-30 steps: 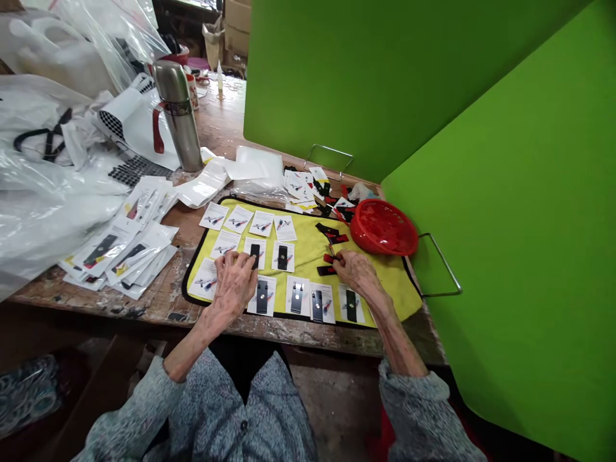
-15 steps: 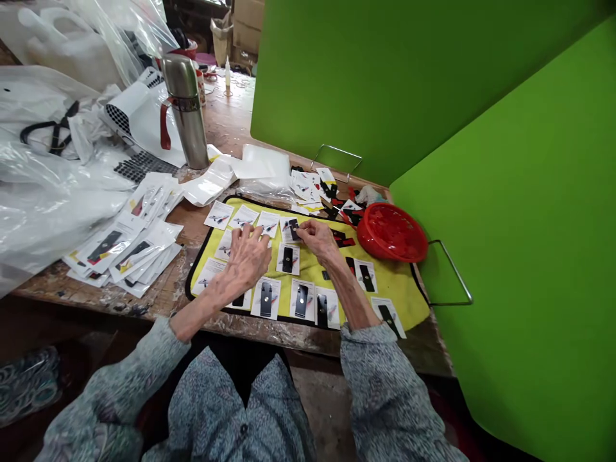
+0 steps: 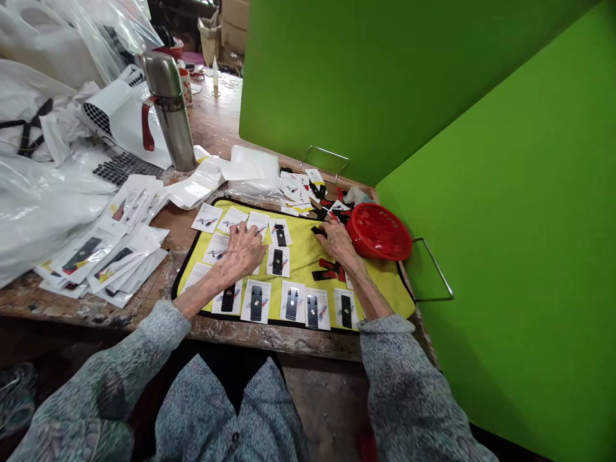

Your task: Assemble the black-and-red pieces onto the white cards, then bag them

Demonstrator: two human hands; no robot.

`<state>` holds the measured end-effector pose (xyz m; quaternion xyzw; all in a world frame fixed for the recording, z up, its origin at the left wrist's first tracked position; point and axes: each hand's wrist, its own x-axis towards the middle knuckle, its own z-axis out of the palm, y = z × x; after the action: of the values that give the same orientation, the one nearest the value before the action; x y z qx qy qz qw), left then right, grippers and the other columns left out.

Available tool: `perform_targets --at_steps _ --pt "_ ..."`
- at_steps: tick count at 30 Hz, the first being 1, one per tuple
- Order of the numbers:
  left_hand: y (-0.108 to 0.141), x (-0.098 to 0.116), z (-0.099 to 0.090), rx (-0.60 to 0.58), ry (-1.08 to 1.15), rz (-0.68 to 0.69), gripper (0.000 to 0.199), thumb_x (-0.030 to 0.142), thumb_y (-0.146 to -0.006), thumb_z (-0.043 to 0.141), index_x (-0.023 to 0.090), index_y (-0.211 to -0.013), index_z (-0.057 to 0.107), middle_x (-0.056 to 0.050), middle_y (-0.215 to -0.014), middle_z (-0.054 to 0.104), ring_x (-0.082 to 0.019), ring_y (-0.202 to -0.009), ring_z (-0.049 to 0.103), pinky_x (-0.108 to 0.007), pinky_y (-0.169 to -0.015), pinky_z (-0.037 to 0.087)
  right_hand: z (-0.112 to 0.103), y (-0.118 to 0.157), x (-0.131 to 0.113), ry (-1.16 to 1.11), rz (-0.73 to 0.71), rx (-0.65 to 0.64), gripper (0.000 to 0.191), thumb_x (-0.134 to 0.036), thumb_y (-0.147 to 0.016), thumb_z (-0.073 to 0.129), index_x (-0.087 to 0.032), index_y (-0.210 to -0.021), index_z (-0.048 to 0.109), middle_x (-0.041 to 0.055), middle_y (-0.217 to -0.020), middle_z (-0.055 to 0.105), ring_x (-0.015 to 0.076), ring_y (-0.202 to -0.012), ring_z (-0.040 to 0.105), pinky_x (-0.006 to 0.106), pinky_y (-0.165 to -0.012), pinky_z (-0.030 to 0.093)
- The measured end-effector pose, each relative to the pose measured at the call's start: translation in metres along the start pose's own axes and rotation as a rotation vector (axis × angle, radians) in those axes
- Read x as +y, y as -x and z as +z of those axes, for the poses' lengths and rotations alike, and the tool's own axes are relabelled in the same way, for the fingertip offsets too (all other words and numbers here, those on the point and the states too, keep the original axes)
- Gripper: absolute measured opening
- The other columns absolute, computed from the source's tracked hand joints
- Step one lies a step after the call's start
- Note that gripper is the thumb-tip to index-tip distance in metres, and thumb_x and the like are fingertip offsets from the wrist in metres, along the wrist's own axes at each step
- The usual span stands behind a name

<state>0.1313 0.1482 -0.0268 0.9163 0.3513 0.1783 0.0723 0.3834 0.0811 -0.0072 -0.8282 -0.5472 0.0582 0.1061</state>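
My left hand (image 3: 246,250) rests palm down over the printed white cards, its fingers bent and slightly apart, with nothing seen in them. My right hand (image 3: 337,241) pinches a small black strip (image 3: 317,231) above the right part of the yellow cloth (image 3: 303,273). To the left of that strip, a white card (image 3: 285,226) has a black piece lying on it. Below it sits another card with a black piece (image 3: 278,262). Along the cloth's front edge lie several more cards with black pieces (image 3: 256,303). Black and red strips (image 3: 330,270) are heaped below my right hand.
A red plastic basket (image 3: 380,231) stands right of my right hand, by a green panel (image 3: 433,167) with metal handles. Bagged packs (image 3: 115,250) pile up at left. A steel flask (image 3: 171,115) and clear plastic bags (image 3: 253,170) are behind the cloth.
My right hand has left a black piece on the top-row card, moved right and taken a black strip. My left hand stays over the cards. The view has shifted slightly.
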Motion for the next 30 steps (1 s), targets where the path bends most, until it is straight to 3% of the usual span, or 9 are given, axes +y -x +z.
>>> perform_targets --at_steps 5,8,13,17,20,22,25,30 --pt "0.006 -0.001 -0.014 -0.015 -0.042 -0.038 0.014 0.021 -0.084 0.058 0.017 -0.094 0.066 -0.016 -0.105 0.062 -0.035 -0.101 0.049 -0.052 -0.086 0.038 -0.008 -0.006 0.009 -0.043 -0.044 -0.087 0.01 -0.019 -0.077 0.062 -0.019 -0.08 0.053 0.0074 -0.088 0.061 0.0217 -0.082 0.055 0.031 -0.073 0.043" --pt "0.012 -0.003 -0.017 -0.054 -0.039 -0.026 0.014 0.024 -0.086 0.058 0.016 -0.094 0.066 -0.016 -0.108 0.063 -0.035 -0.103 0.049 -0.052 -0.086 0.038 -0.016 -0.003 0.013 -0.085 -0.051 -0.132 0.013 -0.022 -0.076 0.062 -0.021 -0.078 0.049 0.0009 -0.074 0.058 0.0162 -0.066 0.051 0.027 -0.061 0.039" --pt "0.015 -0.004 -0.015 -0.083 -0.026 -0.033 0.014 0.028 -0.088 0.058 0.017 -0.093 0.065 -0.014 -0.108 0.063 -0.034 -0.106 0.049 -0.051 -0.088 0.039 -0.034 0.001 0.008 -0.117 -0.047 -0.114 0.014 -0.019 -0.08 0.053 -0.021 -0.068 0.044 -0.0012 -0.063 0.051 0.0131 -0.056 0.043 0.027 -0.055 0.032" --pt "0.017 -0.002 -0.02 -0.13 -0.027 -0.028 0.018 0.029 -0.09 0.055 0.015 -0.097 0.065 -0.015 -0.112 0.061 -0.035 -0.108 0.048 -0.051 -0.089 0.039 -0.037 -0.003 -0.028 -0.482 -0.092 -0.119 0.012 -0.027 -0.079 0.055 -0.02 -0.072 0.049 -0.0015 -0.066 0.051 0.0116 -0.056 0.042 0.025 -0.053 0.033" --pt "0.018 0.0 -0.028 -0.182 -0.038 -0.038 0.021 0.029 -0.092 0.052 0.014 -0.099 0.065 -0.015 -0.113 0.061 -0.035 -0.109 0.048 -0.05 -0.09 0.039 -0.018 -0.012 -0.072 -0.791 -0.077 -0.188 0.014 -0.028 -0.076 0.057 -0.019 -0.084 0.05 -0.0031 -0.066 0.053 0.0115 -0.056 0.046 0.024 -0.054 0.038" --pt "0.017 0.002 -0.033 -0.199 -0.055 -0.063 0.02 0.026 -0.091 0.051 0.014 -0.098 0.065 -0.015 -0.113 0.061 -0.034 -0.109 0.049 -0.049 -0.09 0.039 0.001 -0.019 -0.099 -0.771 -0.059 -0.169 0.022 -0.024 -0.075 0.055 -0.019 -0.096 0.05 -0.005 -0.063 0.053 0.0132 -0.056 0.05 0.024 -0.056 0.04" --pt "0.012 0.003 -0.037 -0.201 -0.072 -0.1 0.021 0.019 -0.088 0.05 0.014 -0.103 0.064 -0.015 -0.116 0.061 -0.032 -0.11 0.049 -0.047 -0.09 0.039 0.025 -0.025 -0.127 -0.624 -0.057 -0.095 0.024 -0.017 -0.075 0.051 -0.018 -0.099 0.052 -0.0045 -0.06 0.053 0.0162 -0.06 0.053 0.027 -0.061 0.043" --pt "0.001 -0.001 -0.028 -0.201 -0.049 -0.065 0.026 0.015 -0.087 0.045 0.012 -0.105 0.064 -0.014 -0.12 0.061 -0.033 -0.112 0.048 -0.048 -0.09 0.039 0.034 -0.017 -0.133 -0.484 -0.119 -0.046 0.026 -0.016 -0.078 0.052 -0.016 -0.103 0.058 0.006 -0.081 0.065 0.023 -0.078 0.059 0.035 -0.077 0.045"
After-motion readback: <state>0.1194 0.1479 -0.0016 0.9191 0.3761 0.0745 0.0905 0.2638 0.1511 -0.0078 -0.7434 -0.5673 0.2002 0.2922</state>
